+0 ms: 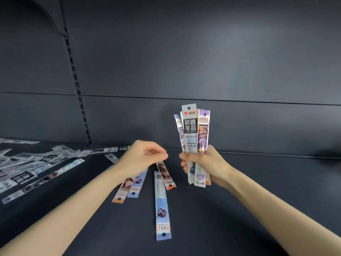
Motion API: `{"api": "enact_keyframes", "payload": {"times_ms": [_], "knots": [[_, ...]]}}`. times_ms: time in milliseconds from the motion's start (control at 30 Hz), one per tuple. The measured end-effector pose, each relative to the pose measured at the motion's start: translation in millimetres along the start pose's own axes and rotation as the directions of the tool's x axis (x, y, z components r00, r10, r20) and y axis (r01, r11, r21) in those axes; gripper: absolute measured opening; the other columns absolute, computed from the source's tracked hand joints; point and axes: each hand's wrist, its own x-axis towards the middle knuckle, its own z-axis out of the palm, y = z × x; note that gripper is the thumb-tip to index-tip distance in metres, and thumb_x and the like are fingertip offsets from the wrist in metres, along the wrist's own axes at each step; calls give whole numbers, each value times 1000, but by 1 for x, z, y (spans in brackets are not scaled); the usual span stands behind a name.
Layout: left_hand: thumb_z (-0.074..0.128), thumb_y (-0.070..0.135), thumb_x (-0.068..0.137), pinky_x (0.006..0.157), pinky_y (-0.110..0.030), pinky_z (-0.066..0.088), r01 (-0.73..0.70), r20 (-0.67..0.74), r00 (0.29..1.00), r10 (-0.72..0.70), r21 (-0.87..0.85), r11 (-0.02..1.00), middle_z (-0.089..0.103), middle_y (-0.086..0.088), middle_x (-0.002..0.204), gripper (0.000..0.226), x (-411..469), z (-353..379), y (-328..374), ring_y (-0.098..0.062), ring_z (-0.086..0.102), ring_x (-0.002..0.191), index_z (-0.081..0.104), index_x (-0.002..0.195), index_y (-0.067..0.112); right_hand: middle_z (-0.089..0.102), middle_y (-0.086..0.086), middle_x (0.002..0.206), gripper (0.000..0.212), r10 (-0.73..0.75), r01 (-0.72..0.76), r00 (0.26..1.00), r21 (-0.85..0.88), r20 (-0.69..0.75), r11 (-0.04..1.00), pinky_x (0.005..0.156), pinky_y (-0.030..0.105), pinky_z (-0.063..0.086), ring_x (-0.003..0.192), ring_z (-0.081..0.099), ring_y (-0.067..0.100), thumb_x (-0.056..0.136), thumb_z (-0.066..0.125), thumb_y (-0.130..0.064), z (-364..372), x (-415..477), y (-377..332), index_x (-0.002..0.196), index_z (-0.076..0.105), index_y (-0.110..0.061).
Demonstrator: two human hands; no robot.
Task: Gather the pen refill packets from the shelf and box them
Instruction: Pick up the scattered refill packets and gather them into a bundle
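My right hand (pixel 204 163) grips an upright bundle of several pen refill packets (pixel 191 130), the front one white and black with a red heart logo. Left of it, my left hand (pixel 142 154) pinches the top end of an orange-tipped packet (pixel 165 174) that hangs slanting down toward the shelf. Three loose packets lie on the dark shelf (pixel 258 191) below my hands: a long blue one (pixel 160 206), an orange-ended one (pixel 123 189) and a blue one (pixel 136 185) beside it. No box is in view.
Many more packets (pixel 33 167) are scattered over the left part of the shelf, with one long packet (pixel 110 149) along the back edge. A slotted upright rail (pixel 77 85) runs up the dark back panel.
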Motion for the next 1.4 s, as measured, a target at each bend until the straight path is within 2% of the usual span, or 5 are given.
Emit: {"api": "enact_keyframes", "payload": {"times_ms": [133,300,800,1067,1400], "knots": [[76,47,73,106,-25,35,-115,359,932,-38,396,911,50,16,129,59,20,-16,-32,-1,45,122,56,125,29,60,2,57,5,-16,10,998,-119,-53,993,61,26,52,54,55,18,83,68,-5,17,21,5,82,63,-3],[76,52,70,113,-26,27,-317,673,738,-51,413,854,32,21,145,76,44,-25,-40,1,29,133,42,137,40,59,1,54,6,10,-28,992,-145,-128,989,59,27,51,53,54,18,83,68,-6,27,39,6,84,63,-2],[75,20,78,82,-10,43,-314,456,858,236,104,944,70,14,96,16,51,-21,-62,2,62,94,77,90,30,63,2,58,15,23,-44,985,-119,-173,992,60,27,53,53,59,17,82,69,-8,20,30,11,70,62,-12],[70,15,81,60,-20,51,-343,-260,923,284,-221,913,73,4,80,7,53,-27,-39,-6,67,70,74,83,20,75,6,101,21,-21,59,973,159,-228,986,72,31,58,91,72,18,85,64,-5,28,32,6,105,63,-13],[75,19,79,85,-24,54,-201,55,973,223,-264,943,73,3,98,27,48,-4,-32,-6,68,92,69,104,14,72,8,72,10,-55,71,968,61,-244,996,59,26,55,62,69,20,82,66,2,38,35,6,90,67,-4]]}}
